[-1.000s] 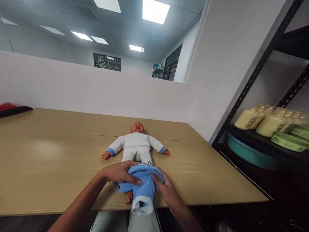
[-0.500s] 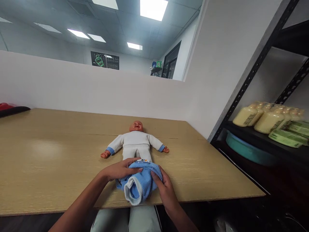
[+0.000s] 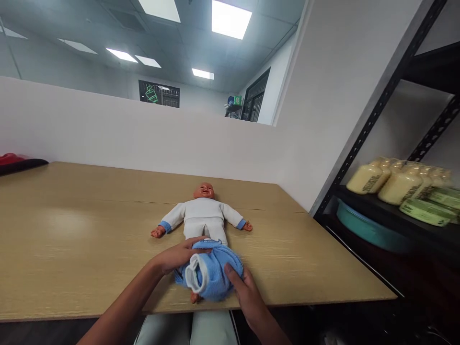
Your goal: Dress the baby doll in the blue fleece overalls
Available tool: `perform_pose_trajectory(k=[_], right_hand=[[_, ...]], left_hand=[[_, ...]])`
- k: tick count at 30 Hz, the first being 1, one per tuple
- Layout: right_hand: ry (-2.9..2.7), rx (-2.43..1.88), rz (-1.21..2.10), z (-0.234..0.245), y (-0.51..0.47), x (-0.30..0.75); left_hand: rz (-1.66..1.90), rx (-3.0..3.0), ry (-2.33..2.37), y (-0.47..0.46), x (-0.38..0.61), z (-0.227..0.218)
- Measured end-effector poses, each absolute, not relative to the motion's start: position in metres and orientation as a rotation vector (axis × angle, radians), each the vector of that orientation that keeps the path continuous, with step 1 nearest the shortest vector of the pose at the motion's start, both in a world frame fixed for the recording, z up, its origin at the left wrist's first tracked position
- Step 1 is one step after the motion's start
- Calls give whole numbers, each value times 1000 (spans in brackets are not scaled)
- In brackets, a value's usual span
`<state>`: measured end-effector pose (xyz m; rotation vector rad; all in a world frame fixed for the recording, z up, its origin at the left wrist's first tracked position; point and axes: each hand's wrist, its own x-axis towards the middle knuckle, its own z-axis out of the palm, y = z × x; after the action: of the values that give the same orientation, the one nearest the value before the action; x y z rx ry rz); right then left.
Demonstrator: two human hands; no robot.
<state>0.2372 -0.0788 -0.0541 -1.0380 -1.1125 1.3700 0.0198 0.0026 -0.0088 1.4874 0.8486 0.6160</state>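
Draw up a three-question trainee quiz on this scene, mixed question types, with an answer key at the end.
1. True or false: the bare left hand and the bare right hand both have the fuzzy blue cloth garment with white trim in their grip.

2. Multiple choice: what colour are the wrist cuffs on the doll with a white cloth body?
A) Red
B) Blue
C) Green

3. Fill in the blank: on the black metal shelving to the right, the pale yellow bottles sit above a rounded ____ basin.

Key:
1. True
2. B
3. Teal
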Motion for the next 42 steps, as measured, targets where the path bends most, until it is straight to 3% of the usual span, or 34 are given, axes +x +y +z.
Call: perform_pose_trajectory(k=[5,13,18,25,33,42], right_hand=[[-1076,-1147,1411,-52,-80,236],[-1358,-932,1347,-38,-89,237],[-1376,-1203,1004,-50,-92,234],[-1381,-1537,626,-78,-92,244],[-1512,-1552,822,-103,-89,267],[-1478,-1514,683,-98,-93,260]], left_hand=[[560,1508,793,3,12,-9],[380,1683,640,-1,13,1],[356,1986,896,-13,27,14],[350,2281,1275,-29,60,0],[287,2430,1316,-40,75,-14],[340,2325,1334,-36,67,-13]])
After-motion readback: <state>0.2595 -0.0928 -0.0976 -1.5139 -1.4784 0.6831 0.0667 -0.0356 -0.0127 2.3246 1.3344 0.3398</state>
